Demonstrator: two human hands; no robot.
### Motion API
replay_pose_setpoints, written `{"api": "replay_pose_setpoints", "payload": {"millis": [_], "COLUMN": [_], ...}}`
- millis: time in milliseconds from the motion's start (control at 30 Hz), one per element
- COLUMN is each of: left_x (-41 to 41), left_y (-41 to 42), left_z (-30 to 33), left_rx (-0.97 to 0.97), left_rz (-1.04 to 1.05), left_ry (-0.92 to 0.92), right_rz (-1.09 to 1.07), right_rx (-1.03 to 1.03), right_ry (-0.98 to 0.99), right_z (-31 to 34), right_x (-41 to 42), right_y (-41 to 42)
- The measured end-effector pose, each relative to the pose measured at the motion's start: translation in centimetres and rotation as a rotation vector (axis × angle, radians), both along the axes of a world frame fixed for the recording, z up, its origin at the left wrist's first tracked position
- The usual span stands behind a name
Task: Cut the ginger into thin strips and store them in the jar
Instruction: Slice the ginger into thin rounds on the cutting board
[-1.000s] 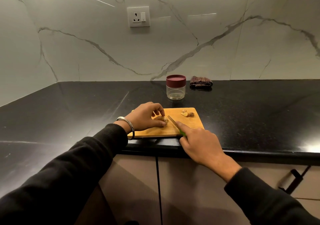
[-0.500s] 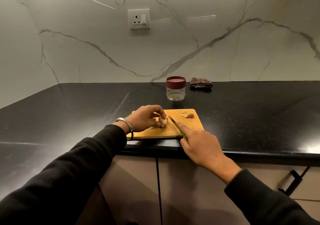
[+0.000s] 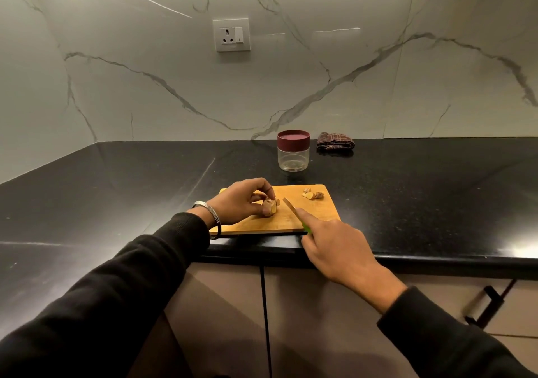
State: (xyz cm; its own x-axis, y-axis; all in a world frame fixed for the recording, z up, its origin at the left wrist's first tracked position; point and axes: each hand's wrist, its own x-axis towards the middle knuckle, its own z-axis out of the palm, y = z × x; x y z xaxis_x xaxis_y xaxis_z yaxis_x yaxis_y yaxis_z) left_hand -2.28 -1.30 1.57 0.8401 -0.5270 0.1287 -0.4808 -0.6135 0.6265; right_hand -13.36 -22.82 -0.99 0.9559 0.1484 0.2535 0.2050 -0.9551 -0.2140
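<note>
The ginger (image 3: pixel 269 206) lay on the wooden cutting board (image 3: pixel 294 220), pinched between the thumb and fingertips of the left hand (image 3: pixel 241 201), whose grip was clenched around the knob's left end. Just right of that grip the knife (image 3: pixel 291 206) pointed its blade toward the root without quite touching it; the right hand (image 3: pixel 334 246) grasped the green handle, index finger laid along the spine. A few trimmed bits (image 3: pixel 312 194) sat beyond the knife, toward the board's far right corner. Farther out from both grips, on the black tabletop (image 3: pixel 422 191), stood the jar (image 3: pixel 293 150), its maroon lid on, with a folded cloth (image 3: pixel 334 142) to its right.

The root looked light, hard and knobbly, likely to roll or skid on a rounded side. Holding it low on the uncut end, cut face down and fingertips tucked back from the blade, would probably steady it best.
</note>
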Motion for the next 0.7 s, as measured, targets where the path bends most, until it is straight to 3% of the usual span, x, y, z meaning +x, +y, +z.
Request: {"api": "replay_pose_setpoints", "payload": {"millis": [433, 700], "left_x": [-0.8, -0.8], "left_y": [-0.4, -0.6], "left_z": [0.0, 1.0], "left_rx": [0.145, 0.287], "left_rz": [0.036, -0.002], "left_ry": [-0.28, -0.3], "right_rz": [-0.001, 0.009], "right_rx": [-0.02, -0.011], "right_ry": [0.006, -0.004], "right_z": [0.0, -0.1], "right_x": [0.3, -0.1], "right_y": [0.5, 0.5]}}
